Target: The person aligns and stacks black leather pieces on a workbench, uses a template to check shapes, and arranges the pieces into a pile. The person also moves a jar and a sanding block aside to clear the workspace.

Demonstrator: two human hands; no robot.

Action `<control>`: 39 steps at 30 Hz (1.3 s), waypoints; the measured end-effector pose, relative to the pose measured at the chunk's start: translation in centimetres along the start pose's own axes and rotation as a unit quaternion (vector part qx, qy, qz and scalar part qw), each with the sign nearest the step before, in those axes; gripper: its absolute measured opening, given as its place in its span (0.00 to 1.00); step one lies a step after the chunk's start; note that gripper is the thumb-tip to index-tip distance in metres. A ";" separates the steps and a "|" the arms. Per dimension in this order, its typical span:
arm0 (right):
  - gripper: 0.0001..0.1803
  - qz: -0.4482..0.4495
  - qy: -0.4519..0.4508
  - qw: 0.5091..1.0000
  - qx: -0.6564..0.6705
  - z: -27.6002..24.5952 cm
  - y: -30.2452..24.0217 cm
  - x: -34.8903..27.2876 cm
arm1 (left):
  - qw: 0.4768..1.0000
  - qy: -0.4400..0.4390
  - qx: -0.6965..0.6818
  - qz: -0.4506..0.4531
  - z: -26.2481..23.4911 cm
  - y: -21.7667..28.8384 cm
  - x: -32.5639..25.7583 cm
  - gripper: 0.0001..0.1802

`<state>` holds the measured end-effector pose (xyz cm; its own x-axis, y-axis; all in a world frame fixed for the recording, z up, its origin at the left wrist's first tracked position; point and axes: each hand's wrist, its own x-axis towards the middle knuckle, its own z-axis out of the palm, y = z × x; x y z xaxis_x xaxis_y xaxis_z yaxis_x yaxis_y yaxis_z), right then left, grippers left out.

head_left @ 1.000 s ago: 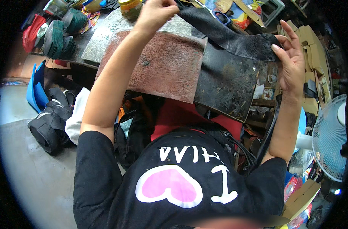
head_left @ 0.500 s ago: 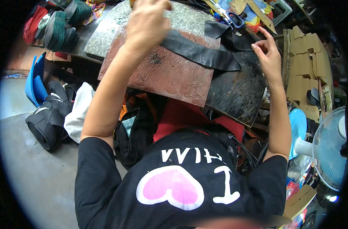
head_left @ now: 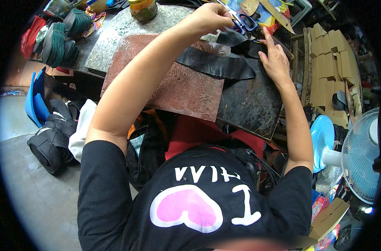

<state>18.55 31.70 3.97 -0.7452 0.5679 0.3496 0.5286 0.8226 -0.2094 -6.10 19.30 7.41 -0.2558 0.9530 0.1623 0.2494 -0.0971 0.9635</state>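
At the near edge, the reddish-brown board [head_left: 186, 94] overlaps the dark work surface [head_left: 253, 104]; should the board be unsecured, a sideways pull could slide it and skew whatever lies on it. The black strip [head_left: 217, 66], leather-like and grained, lies across the board, its right end reaching over onto the dark surface; one tug at a free end could shift or crease it. Next beyond, the right hand [head_left: 276, 60] has its fingers spread beside a second black section [head_left: 232, 38]; whether it touches that section cannot be told, nor whether both sections are one piece. If they are joined, moving one would drag the other. The left hand [head_left: 215, 20] is curled, fingertips together, above this far section; whether it pinches the material cannot be told. A weak or partial hold could let the piece drop and fold. Just behind, the blue-handled scissors [head_left: 243, 19] sit close to the left hand; a careless reach could strike or snag them. Farther left, the yellow-topped jar [head_left: 143, 10] could tip if knocked by the left forearm swinging back.
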 end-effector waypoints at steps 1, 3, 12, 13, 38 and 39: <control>0.46 -0.007 0.010 1.000 -0.019 0.0 -0.1 0.0 | 0.982 0.036 0.183 0.034 0.2 -0.1 0.1 0.21; 0.46 -0.027 0.036 0.998 -0.049 -0.4 -0.4 0.2 | 0.901 0.009 0.434 -0.030 0.8 -0.7 -0.3 0.30; 0.45 -0.039 -0.051 0.925 0.375 -8.0 -3.3 1.5 | 0.975 0.034 -0.211 -0.066 -2.6 1.4 -1.0 0.07; 0.44 -0.012 -0.085 0.908 0.410 -8.3 -3.7 1.3 | 0.967 0.033 -0.247 -0.061 -4.0 1.8 -2.2 0.09; 0.57 -0.053 -0.052 0.991 0.108 -4.9 -6.0 1.2 | 0.787 0.190 0.558 0.183 -5.1 2.1 -14.2 0.09; 0.59 -0.059 -0.048 0.987 0.144 -5.0 -6.4 2.5 | 0.829 0.108 0.524 0.166 -5.0 2.0 -14.4 0.08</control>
<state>15.32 27.71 10.79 -0.8367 0.4565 0.3025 0.3085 0.8493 -0.4284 -6.61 3.99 8.05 -0.1438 0.8389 0.5249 0.9843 0.0666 0.1632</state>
